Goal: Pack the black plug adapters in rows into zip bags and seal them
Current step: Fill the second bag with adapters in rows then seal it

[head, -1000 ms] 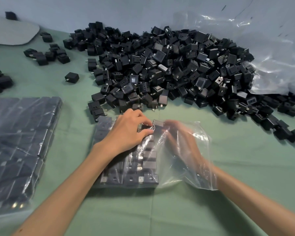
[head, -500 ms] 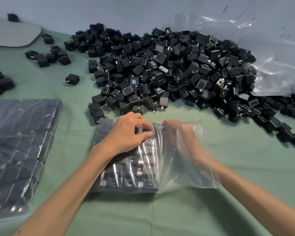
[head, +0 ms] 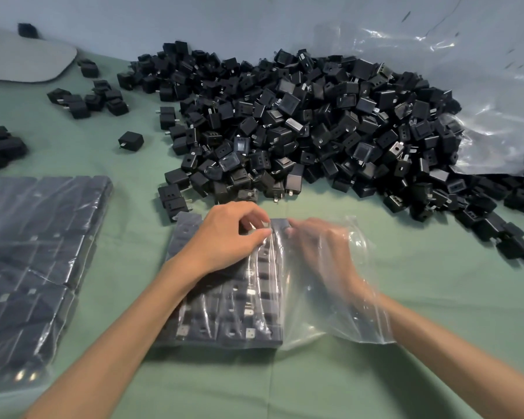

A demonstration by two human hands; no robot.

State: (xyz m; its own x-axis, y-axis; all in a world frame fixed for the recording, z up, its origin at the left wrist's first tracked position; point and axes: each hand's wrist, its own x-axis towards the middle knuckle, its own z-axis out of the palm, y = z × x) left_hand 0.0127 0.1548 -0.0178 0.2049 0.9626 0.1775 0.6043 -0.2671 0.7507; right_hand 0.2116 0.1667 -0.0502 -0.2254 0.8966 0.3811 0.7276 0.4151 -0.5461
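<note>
Right hand [head: 318,249], inside the clear plastic zip bag [head: 339,322], has edged farther; its grip is unreadable. Left hand [head: 224,237] pinches film over rowed black cuboid plug adapters [head: 233,316]. Risk: nudged rows topple.

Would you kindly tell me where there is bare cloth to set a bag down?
Free: the green cloth in front of the open zip bag, and right of it below the adapter trail. Crowded: the adapter pile behind, the packed bags on the left.
</note>
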